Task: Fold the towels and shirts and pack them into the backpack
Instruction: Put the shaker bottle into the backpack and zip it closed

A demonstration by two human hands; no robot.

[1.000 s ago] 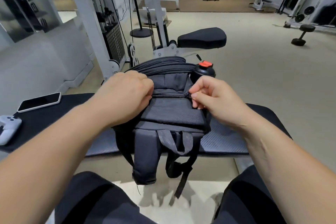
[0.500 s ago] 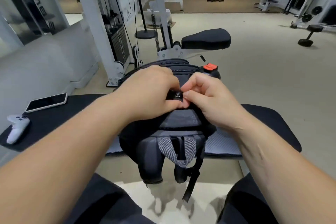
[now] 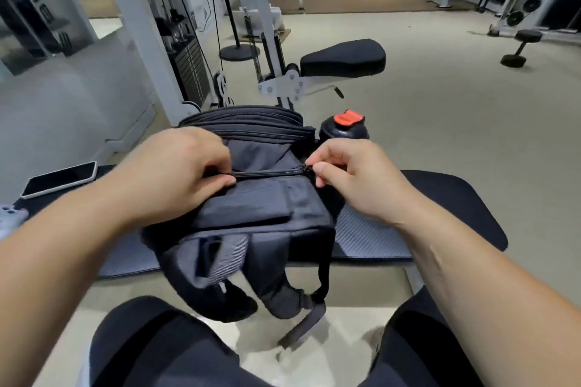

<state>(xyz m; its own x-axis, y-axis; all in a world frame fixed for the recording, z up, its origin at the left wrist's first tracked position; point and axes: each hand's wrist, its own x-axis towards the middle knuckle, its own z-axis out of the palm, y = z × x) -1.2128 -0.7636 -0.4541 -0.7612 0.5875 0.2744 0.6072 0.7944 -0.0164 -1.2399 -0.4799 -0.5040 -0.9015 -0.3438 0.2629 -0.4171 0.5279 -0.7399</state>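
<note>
A dark grey backpack [image 3: 251,214] lies on the black padded bench [image 3: 446,207] in front of me, its shoulder straps hanging over the near edge. My left hand [image 3: 176,173] grips the fabric at the left end of a zipper [image 3: 267,173] that runs across the pack. My right hand [image 3: 349,176] pinches the zipper pull at the right end. The zipper line between my hands looks shut. No towels or shirts are in sight.
A black bottle with a red cap [image 3: 344,127] stands at the pack's right side. A phone [image 3: 59,179] and a white game controller [image 3: 9,218] lie on the bench's left end. A weight machine [image 3: 188,50] and a dumbbell [image 3: 520,47] stand beyond. My knees are below the bench.
Half a second ago my hands met at the middle of the zipper. Now my right hand is at the right end with the pull, and my left hand holds the left end.
</note>
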